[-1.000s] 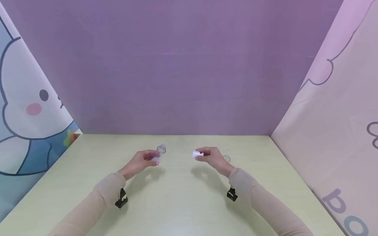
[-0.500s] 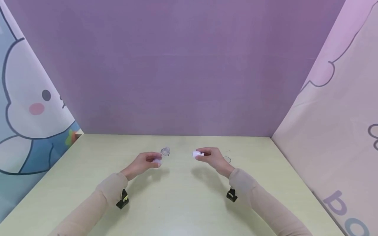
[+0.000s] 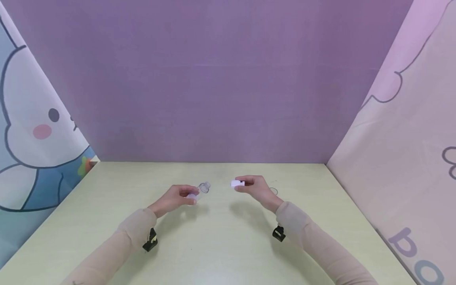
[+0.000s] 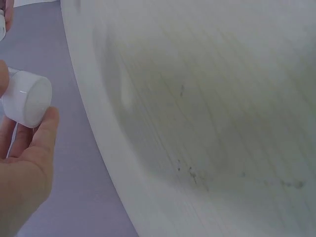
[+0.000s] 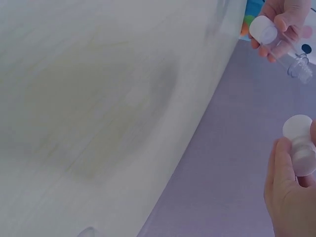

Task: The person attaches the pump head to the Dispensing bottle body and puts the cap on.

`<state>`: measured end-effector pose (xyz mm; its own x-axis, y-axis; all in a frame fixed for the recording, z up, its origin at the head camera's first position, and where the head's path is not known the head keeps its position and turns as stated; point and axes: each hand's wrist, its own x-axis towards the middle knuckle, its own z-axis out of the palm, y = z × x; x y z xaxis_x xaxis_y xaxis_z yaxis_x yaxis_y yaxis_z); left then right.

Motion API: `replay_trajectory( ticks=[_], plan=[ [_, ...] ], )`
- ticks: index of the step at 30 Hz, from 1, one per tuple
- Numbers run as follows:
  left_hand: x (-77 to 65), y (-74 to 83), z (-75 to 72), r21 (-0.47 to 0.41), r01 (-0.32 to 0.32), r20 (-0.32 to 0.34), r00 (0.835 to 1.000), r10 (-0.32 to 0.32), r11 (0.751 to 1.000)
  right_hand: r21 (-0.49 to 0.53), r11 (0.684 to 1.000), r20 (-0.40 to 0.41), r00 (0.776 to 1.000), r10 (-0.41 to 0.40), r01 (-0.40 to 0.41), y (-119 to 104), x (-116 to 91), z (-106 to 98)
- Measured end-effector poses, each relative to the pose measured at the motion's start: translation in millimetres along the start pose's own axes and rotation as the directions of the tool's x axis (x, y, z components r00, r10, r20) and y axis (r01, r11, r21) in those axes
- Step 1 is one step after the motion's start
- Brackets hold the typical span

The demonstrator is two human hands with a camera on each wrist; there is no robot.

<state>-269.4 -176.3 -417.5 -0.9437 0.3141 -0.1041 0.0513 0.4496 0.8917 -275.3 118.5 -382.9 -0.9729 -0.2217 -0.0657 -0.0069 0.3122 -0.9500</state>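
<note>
Above the table, my left hand (image 3: 174, 200) grips a small clear bottle (image 3: 204, 187) with a white base. The bottle lies tilted, its threaded, uncapped neck pointing up and to the right. In the left wrist view the white base (image 4: 30, 98) faces the camera between thumb and fingers. My right hand (image 3: 257, 190) pinches a small white cap-like piece (image 3: 236, 183), made of two joined round parts in the right wrist view. A gap separates the bottle neck (image 5: 300, 69) from this white piece (image 5: 298, 131). Fingers partly cover both things.
A clear ring-shaped item (image 3: 274, 190) lies on the pale wooden table (image 3: 221, 245) behind my right wrist. A purple panel (image 3: 221, 87) closes off the back. Printed cartoon panels stand at the left and right sides.
My left hand has moved to the right, and the bottle has turned so its neck leans towards my right hand. The right hand and white piece have hardly moved.
</note>
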Motion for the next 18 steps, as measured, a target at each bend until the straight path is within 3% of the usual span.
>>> replay_trajectory(
  ticks=[11, 18],
  plan=[
    [-0.3, 4.2, 6.4, -0.007, -0.004, -0.011, 1.0, 0.003, 1.0, 0.034, 0.999, -0.032, 0.999, -0.014, 0.015, -1.8, 0.5, 9.0],
    [-1.2, 6.2, 8.8, -0.02, 0.001, -0.003, 1.0, -0.001, 1.0, 0.034, 0.999, -0.011, 0.999, -0.035, 0.036, -4.5, 0.2, 13.6]
  ],
)
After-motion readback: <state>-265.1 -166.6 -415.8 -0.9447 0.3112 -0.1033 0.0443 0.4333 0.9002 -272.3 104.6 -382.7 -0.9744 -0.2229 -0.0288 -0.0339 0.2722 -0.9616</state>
